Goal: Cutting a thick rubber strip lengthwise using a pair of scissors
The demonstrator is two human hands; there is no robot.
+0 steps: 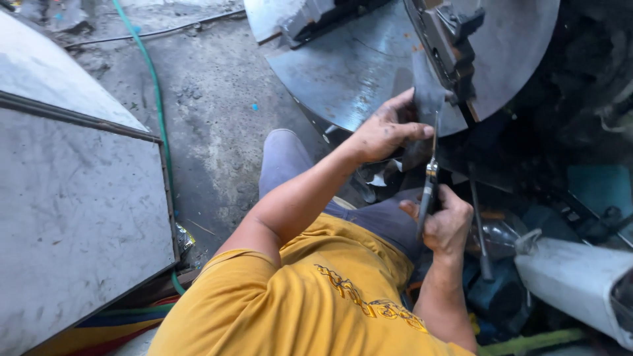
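below the large round steel plate (356, 72), the left hand (386, 132) is gripping a dark flat metal piece (427, 92), fingers curled around its lower edge and pressing it against the plate face. the right hand (447, 224) is closing in a fist around the handle of a slim tool (430, 188), whose blade is pointing upward to meet the piece just beside the clamp block (452, 46). judging by this, fitting or trimming is under way and not finished: the piece is being supported by hand only. a second rod-like tool (480, 231) is lying near the right hand, untouched
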